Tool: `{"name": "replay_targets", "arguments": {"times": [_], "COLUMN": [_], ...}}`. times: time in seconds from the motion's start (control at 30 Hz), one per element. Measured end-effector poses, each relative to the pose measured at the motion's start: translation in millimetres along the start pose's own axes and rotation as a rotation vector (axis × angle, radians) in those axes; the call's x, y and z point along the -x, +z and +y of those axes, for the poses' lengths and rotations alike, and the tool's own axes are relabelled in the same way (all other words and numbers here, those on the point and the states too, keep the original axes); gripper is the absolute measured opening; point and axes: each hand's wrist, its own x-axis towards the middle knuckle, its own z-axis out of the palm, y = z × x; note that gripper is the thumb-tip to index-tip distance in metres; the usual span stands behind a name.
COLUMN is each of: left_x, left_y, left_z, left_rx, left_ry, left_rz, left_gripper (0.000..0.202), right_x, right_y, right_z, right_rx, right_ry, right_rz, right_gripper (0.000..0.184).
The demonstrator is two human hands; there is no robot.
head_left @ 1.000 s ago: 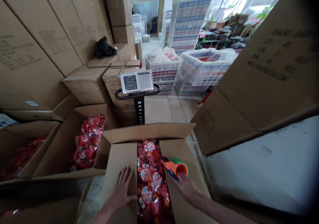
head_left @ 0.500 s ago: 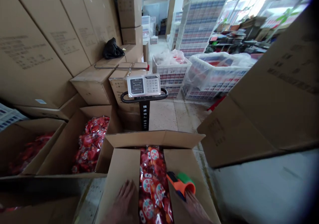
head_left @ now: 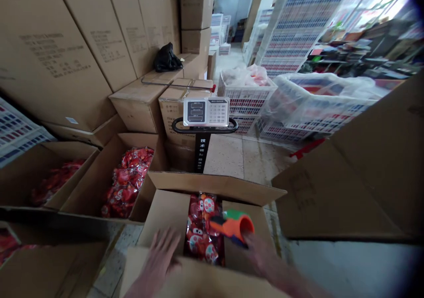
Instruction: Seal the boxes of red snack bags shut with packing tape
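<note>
A cardboard carton point(head_left: 173, 209) stands in front of me, its two side flaps folded in and its far flap point(head_left: 215, 185) raised. Through the gap between the side flaps show red toys in clear plastic bags point(head_left: 200, 239). My left hand point(head_left: 163, 251), fingers spread, rests over the left side flap and the near flap point(head_left: 198, 278), which slants in over the gap. In my right hand point(head_left: 260, 250) is an orange and green tape dispenser point(head_left: 233, 224), held above the right side flap and blurred by motion. The grasping fingers are partly hidden behind it.
A scale display point(head_left: 207, 111) on a black post stands just past the carton. To the left are open cartons point(head_left: 159, 156) with red bagged toys and tall stacked boxes point(head_left: 53, 59). White crates point(head_left: 245, 96) stand ahead; a large cardboard box point(head_left: 308, 192) leans at the right.
The near flap has come up and inward over the toys. My right hand has lifted the tape dispenser slightly left and away from me. The view has turned a little left.
</note>
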Motion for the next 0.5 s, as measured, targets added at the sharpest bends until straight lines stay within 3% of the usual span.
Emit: {"name": "replay_targets", "arguments": {"times": [0.07, 0.13, 0.2, 0.27, 0.3, 0.37, 0.5], "left_x": [-30.4, -48.9, -52.7, -48.7, -46.5, -44.0, -37.3], "left_y": [5.8, 17.5, 31.1, 42.3, 45.9, 48.4, 37.4], "left_z": [-0.8, -5.7, -12.5, -17.6, -18.8, -19.0, -21.7], "left_rx": [-0.009, -0.004, 0.01, 0.04, 0.065, 0.117, 0.162], "left_ry": [-0.107, -0.154, -0.164, -0.158, -0.154, -0.174, -0.382], "left_rz": [0.07, 0.085, 0.11, 0.158, 0.176, 0.188, 0.236], "left_gripper": [0.097, 0.104, 0.107, 0.111, 0.112, 0.114, 0.129], "right_x": [-62.5, -130.1, -185.9, -215.0, -216.9, -195.4, -89.6], "right_y": [-50.0, -87.8, -104.2, -99.3, -90.8, -66.3, 5.4], "right_z": [14.3, 34.2, 55.7, 70.0, 71.6, 60.7, 2.4], "right_rx": [0.105, 0.152, 0.17, 0.177, 0.178, 0.181, 0.207], "right_ry": [-0.031, -0.023, -0.021, -0.002, 0.007, 0.015, -0.014], "right_rz": [-0.15, -0.134, -0.154, -0.213, -0.236, -0.256, -0.218], "right_gripper": [0.045, 0.047, 0.054, 0.041, 0.032, 0.026, 0.027]}}
